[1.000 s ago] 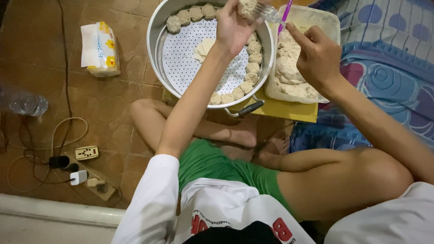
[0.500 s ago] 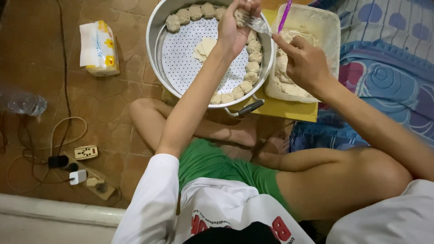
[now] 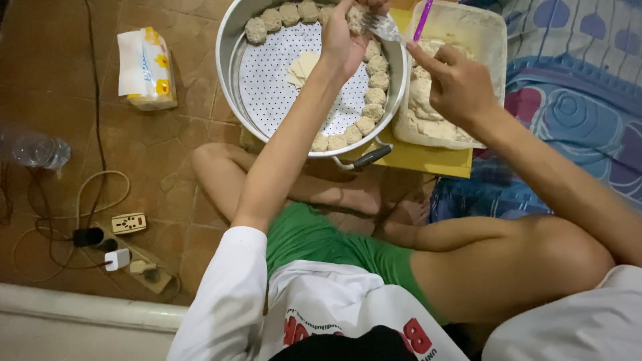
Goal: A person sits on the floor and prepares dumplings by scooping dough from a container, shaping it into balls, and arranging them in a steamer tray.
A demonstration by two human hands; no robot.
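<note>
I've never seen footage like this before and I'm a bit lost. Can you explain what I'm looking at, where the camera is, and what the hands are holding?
The camera sits on a person's head and looks down, so you see their own arms, their crossed legs and the tiled floor. There is no machine here, only two bare hands.

The left hand holds a dumpling over a round metal steamer pan. More dumplings line the edge of its dotted tray, and a few flat wrappers lie in the middle.

The right hand holds a fork with a purple handle, its prongs at the dumpling. Below it is a plastic tub of pale filling.

Off to the left lie a tissue pack, a plastic bottle and a power strip with cables.
</note>
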